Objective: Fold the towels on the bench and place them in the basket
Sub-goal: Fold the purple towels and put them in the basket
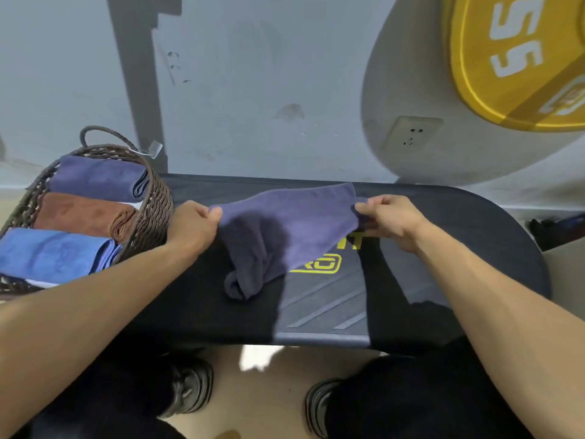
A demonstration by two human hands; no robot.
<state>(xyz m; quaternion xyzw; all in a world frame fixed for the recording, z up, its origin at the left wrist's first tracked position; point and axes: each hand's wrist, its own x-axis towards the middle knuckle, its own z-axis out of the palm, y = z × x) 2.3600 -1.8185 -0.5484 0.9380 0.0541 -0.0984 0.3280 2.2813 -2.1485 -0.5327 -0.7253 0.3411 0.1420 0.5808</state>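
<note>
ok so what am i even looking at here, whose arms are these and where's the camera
There is no machine here, only a person. The one picture comes from a camera worn on their head, looking down at their own arms. The left hand and right hand each pinch a corner of a purple towel, which hangs down onto a black bench. On the left sits a basket holding three folded towels: purple, brown and blue.

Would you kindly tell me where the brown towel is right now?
In the head view, at left, the brown towel lies folded in the wicker basket, between a dark blue towel and a lighter blue towel.
</note>
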